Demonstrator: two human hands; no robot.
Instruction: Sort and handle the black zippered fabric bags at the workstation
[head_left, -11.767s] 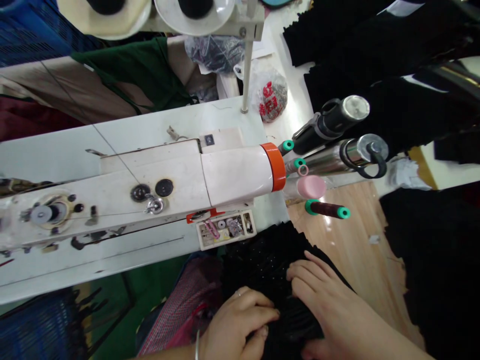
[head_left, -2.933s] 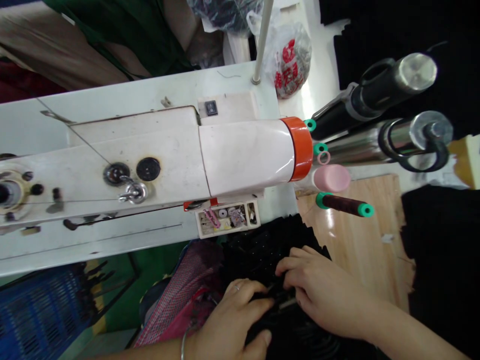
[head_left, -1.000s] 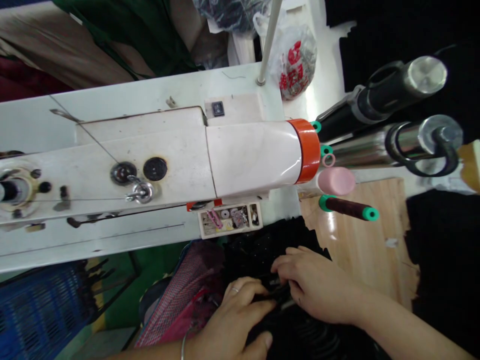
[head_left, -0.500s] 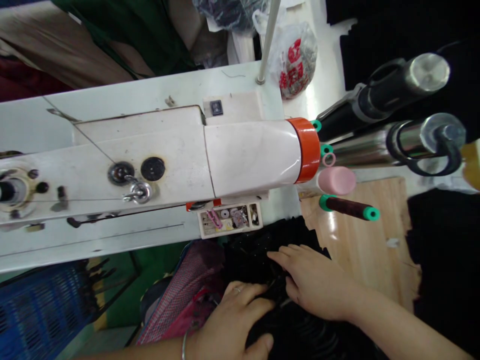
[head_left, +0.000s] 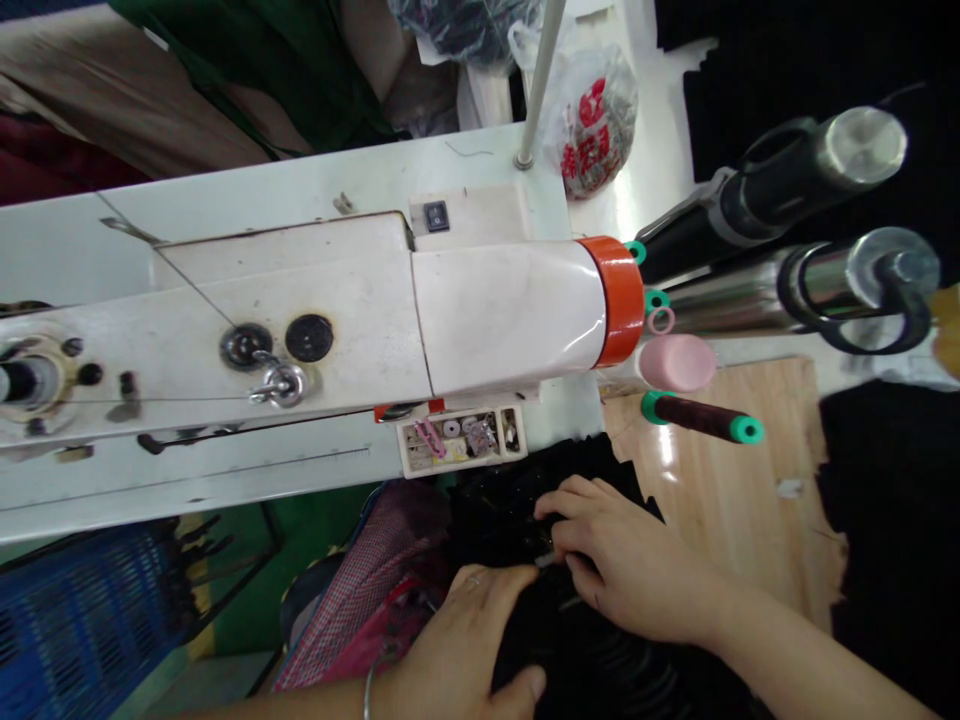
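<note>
At far left, a blue plastic lattice basket [head_left: 82, 615] is sitting below a pale green bench [head_left: 247, 485] bearing a white sewing machine with an orange band [head_left: 502, 310]. Beside a red checked cloth [head_left: 360, 580], the left hand [head_left: 469, 635], wearing a ring and a silver-coloured bangle [head_left: 367, 697], is bending over gathered black fabric [head_left: 585, 660], palm down, its thumb standing apart from the index finger; whether it is gripping the fabric cannot be told. Its middle finger, showing half a second earlier, is now tucking out of sight. The black fabric is lying bunched beneath both hands, just below a small cream compartment tray [head_left: 450, 470]. The right hand [head_left: 622, 560] is reaching in from the right, wrist low, fingers curling onto the fabric; its index finger, stretching forward earlier, is now bending. Whether it is pinching cannot be told. Farther right, a dark brown thread spool with green ends [head_left: 701, 418] is lying tilted near two metal-topped flasks [head_left: 795, 180].
</note>
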